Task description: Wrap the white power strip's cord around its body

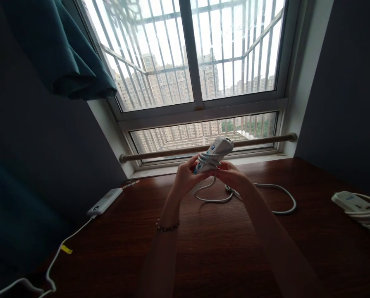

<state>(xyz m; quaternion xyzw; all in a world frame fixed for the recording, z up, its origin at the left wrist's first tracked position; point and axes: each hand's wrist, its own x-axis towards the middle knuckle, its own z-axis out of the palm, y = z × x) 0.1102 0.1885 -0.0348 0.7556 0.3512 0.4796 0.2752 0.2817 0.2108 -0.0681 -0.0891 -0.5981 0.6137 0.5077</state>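
A white power strip [221, 145] is held up above the wooden table, tilted with its far end up and to the right. Several turns of its white cord [210, 159] run round its middle. My left hand [185, 176] grips the near left end, thumb on top. From the right, my right hand [232, 174] has its fingers closed at the strip's underside and the wound cord; exactly what they pinch is hidden. Loose cord [284, 212] hangs down and lies in a curve on the table, with the plug partly behind my right wrist.
A second white power strip [352, 201] with wound cord lies at the table's right. On the left sits a white box-shaped device [105, 201] with a cable [53, 265] bearing a yellow tag [66, 249]. A horizontal rail [163, 155] crosses before the window; a blue curtain [70, 54] hangs upper left.
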